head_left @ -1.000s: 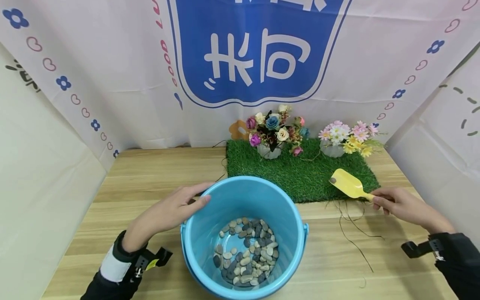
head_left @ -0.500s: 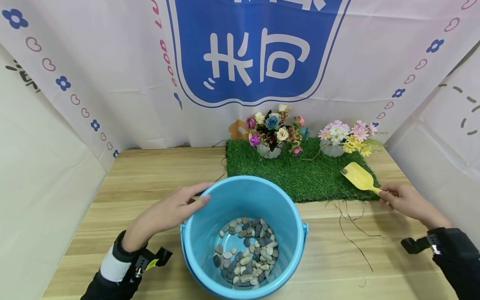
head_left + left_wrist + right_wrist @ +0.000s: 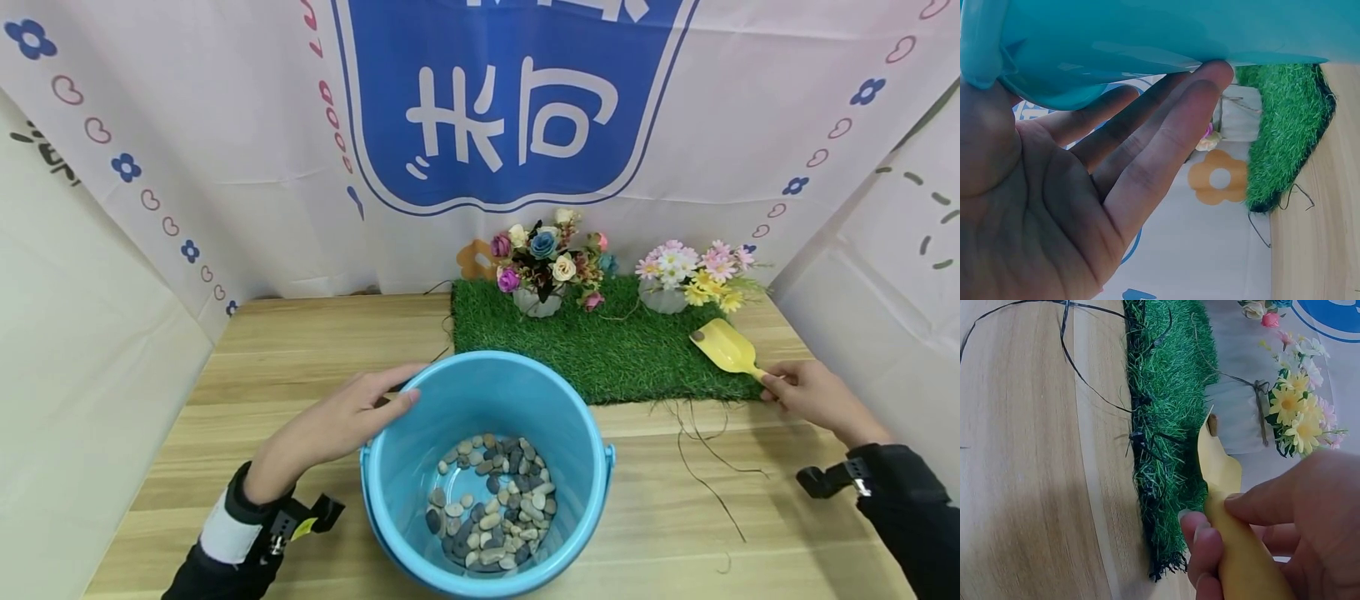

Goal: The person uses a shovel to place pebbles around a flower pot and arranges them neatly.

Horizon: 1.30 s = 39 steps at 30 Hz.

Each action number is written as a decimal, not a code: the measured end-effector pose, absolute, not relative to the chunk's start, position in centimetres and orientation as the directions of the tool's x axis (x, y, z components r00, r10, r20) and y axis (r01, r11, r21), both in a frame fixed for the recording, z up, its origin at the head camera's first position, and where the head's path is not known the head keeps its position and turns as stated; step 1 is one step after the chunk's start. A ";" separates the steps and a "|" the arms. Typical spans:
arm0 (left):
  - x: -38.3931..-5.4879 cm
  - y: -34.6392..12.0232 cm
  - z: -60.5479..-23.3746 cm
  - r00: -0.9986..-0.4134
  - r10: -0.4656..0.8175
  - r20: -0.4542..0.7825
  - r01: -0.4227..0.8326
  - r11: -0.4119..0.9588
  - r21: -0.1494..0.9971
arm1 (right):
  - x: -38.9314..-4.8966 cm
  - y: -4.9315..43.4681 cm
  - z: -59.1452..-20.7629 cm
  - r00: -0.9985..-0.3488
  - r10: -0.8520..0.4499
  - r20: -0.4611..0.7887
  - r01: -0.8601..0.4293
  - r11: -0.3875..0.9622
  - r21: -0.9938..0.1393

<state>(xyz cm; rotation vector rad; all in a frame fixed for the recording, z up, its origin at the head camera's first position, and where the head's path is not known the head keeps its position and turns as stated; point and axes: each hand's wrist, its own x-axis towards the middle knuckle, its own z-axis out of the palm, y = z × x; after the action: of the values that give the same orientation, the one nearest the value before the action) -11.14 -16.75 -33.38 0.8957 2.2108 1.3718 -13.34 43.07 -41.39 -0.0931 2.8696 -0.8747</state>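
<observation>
Pinching the handle of the yellow scoop (image 3: pixel 727 348) between thumb and fingers, the right hand (image 3: pixel 813 398) covers the end of this handle in the head view; in the right wrist view it is cut by the lower border. The blade points away to the left of this hand, over the green grass mat (image 3: pixel 592 358); I cannot tell how high. The left hand (image 3: pixel 341 417) is relaxed, its fingers almost straight, and it touches the blue bucket (image 3: pixel 480 392) at the rim. Some of its fingers disappear behind the rim, and in the left wrist view the bucket hides its thumb tip.

There is one scoop, with one brown stone (image 3: pixel 697 336) at its front edge, one bucket and one mat. The pebbles (image 3: pixel 491 522) in the bucket overlap too much for a sure count. Two flower pots stand on the mat: the mixed roses (image 3: pixel 551 258) are farther to the left of the right hand, the daisies (image 3: pixel 697 275) just beyond the scoop.

The bucket stands on the table (image 3: pixel 322 342) between both hands, and it hides the near left corner of the mat. Dark threads (image 3: pixel 708 475) lie between the bucket and the right hand. Beyond both hands hangs a white cloth (image 3: pixel 262 125), its blue emblem cut at the top.
</observation>
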 end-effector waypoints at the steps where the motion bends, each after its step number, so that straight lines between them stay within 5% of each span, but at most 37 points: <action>1: -11.1 -16.7 -33.4 -0.722 0.692 0.007 0.314 0.318 0.895 | -13.4 43.1 -41.4 -0.989 -0.098 -0.112 -0.020 0.833 -0.552; 17: -10.1 -15.9 -31.3 -0.736 0.677 -0.001 0.316 0.344 0.884 | -13.8 42.6 -41.3 -0.990 -0.043 -0.131 0.033 0.851 -0.524; 39: -9.9 -15.7 -30.5 -0.728 0.686 0.005 0.316 0.328 0.890 | -13.2 42.2 -40.6 -1.000 0.014 -0.005 0.014 0.881 -0.473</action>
<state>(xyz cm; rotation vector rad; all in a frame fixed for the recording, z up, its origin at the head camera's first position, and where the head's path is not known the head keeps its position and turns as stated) -9.87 -15.66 -30.51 0.8881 2.2259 1.3653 -13.23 42.18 -40.62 0.0224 3.0453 -0.7664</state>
